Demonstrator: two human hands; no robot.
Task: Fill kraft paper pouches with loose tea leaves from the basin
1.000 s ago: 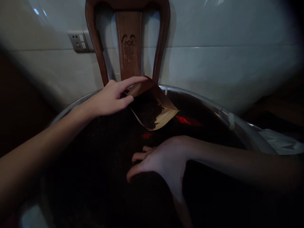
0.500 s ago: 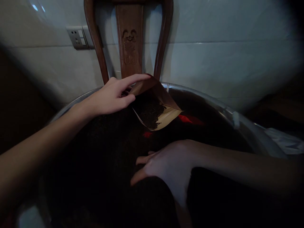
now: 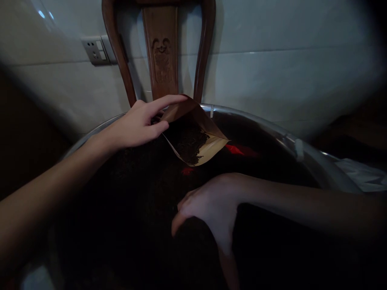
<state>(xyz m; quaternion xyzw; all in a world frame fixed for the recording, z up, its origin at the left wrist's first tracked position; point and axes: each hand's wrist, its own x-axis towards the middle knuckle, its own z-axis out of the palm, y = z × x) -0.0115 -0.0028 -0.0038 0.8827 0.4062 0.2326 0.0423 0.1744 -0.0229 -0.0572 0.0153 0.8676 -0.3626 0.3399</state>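
Observation:
My left hand (image 3: pixel 139 123) grips the upper left edge of a brown paper bag (image 3: pixel 213 148), index finger along its rim and thumb at its near side. The bag's mouth gapes toward me, and dark, shredded, leaf-like material (image 3: pixel 192 145) lies inside. Below the bag, my right hand (image 3: pixel 210 213) reaches down over a dark mass in a large round metal container (image 3: pixel 250 117). Its thumb is spread wide from the other fingers, whose tips are partly hidden in the dark. Nothing shows in that hand.
A carved wooden chair back (image 3: pixel 161 52) stands behind the container, against a tiled wall with a socket panel (image 3: pixel 96 51). Red pieces (image 3: pixel 237 150) lie by the bag. A pale plastic-like item (image 3: pixel 361 174) is outside the rim at right.
My right hand has dipped slightly, its fingers bent further down and less visible. The left hand and bag keep their hold, shifted slightly left in view along with the background.

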